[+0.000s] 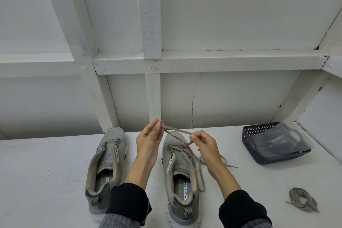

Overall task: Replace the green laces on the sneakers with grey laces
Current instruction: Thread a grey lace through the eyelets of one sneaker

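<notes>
Nearest us: two sneakers on the white surface (46,163), heels toward us. Left sneaker (106,161) has bare eyelets, no lace. Right sneaker (182,168) carries a grey lace (177,132), crossed at the upper eyelets, its free ends trailing off to the right.

Our left hand (149,140) pinches one lace end, lifted up and out. Our right hand (204,145) pinches the strand just above the crossing. Both grips are closed on the lace.

We judge this as the tie-off step on the right sneaker. Next move needs even tension, then the knot pulled down.

Right of us: a bundled lace (301,199) lying loose. Farther back, a dark basket (259,131), contents unclear.
</notes>
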Motion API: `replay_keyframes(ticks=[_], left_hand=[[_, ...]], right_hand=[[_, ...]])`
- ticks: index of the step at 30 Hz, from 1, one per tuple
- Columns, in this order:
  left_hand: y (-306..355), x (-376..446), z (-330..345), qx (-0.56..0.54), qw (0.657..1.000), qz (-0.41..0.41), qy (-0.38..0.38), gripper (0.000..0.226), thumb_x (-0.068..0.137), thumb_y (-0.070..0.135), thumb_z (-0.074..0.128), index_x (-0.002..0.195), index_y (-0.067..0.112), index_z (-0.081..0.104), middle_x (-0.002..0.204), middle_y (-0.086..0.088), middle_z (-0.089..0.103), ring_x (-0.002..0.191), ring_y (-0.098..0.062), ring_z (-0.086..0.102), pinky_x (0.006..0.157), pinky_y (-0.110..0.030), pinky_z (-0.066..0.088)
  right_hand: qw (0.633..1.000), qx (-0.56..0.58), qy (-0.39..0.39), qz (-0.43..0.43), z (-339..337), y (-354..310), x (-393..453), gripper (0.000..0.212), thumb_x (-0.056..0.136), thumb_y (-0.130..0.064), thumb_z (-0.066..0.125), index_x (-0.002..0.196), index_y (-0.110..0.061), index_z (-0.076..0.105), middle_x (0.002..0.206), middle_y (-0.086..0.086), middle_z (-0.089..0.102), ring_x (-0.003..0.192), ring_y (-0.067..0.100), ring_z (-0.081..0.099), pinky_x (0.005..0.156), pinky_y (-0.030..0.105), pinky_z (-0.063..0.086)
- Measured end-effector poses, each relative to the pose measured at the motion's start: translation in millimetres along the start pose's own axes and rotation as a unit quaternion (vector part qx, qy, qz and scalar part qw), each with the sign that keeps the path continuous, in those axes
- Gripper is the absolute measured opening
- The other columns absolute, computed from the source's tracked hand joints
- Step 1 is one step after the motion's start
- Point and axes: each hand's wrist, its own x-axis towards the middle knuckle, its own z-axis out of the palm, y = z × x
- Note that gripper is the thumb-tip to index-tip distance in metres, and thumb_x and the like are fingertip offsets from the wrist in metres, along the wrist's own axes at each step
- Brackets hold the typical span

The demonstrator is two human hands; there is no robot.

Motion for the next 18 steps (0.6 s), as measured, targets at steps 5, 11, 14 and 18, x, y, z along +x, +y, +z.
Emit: replay_keyframes(ticks=[5, 11, 14, 18], left_hand=[[6.7, 7.7, -6.0, -0.044, 0.996, 0.04, 0.06, 0.017, 0.089, -0.003, 0.061, 0.099, 0.009, 0.068, 0.086, 0.0, 0.075, 0.086, -0.01, 0.07, 0.077, -0.018, 0.057], [5.4, 4.2, -10.6, 0.086, 0.991, 0.081, 0.057, 0.015, 0.088, 0.0, 0.066, 0.098, 0.009, 0.069, 0.087, -0.005, 0.074, 0.087, -0.014, 0.07, 0.077, -0.018, 0.057], [-6.4, -5.5, -3.6, 0.2, 0.976, 0.087, 0.013, 0.013, 0.082, 0.004, 0.073, 0.093, 0.012, 0.074, 0.09, -0.009, 0.075, 0.084, -0.014, 0.071, 0.075, -0.02, 0.056], [-17.3, -14.3, 6.1, 0.258, 0.962, 0.09, -0.014, 0.012, 0.081, 0.009, 0.076, 0.089, 0.018, 0.075, 0.088, 0.005, 0.076, 0.084, -0.001, 0.069, 0.073, -0.013, 0.051]], right_hand=[[0.985, 0.071, 0.119, 0.104, -17.5, 18.2, -1.2, 0.015, 0.093, -0.009, 0.055, 0.08, -0.011, 0.062, 0.083, 0.001, 0.063, 0.073, 0.015, 0.051, 0.062, 0.025, 0.04], [0.981, -0.06, 0.144, 0.115, -16.6, 24.9, -3.0, 0.017, 0.09, -0.003, 0.056, 0.099, -0.015, 0.063, 0.103, 0.003, 0.062, 0.083, 0.016, 0.056, 0.066, 0.023, 0.044], [0.989, -0.126, 0.075, 0.003, -2.0, 6.3, -4.9, 0.028, 0.092, -0.006, 0.055, 0.114, -0.023, 0.057, 0.112, -0.009, 0.059, 0.092, 0.015, 0.054, 0.072, 0.019, 0.043], [0.993, -0.083, -0.086, 0.009, 15.5, -10.6, -5.9, 0.016, 0.099, -0.028, 0.05, 0.112, -0.03, 0.057, 0.1, -0.012, 0.067, 0.093, 0.005, 0.061, 0.08, 0.018, 0.045]])
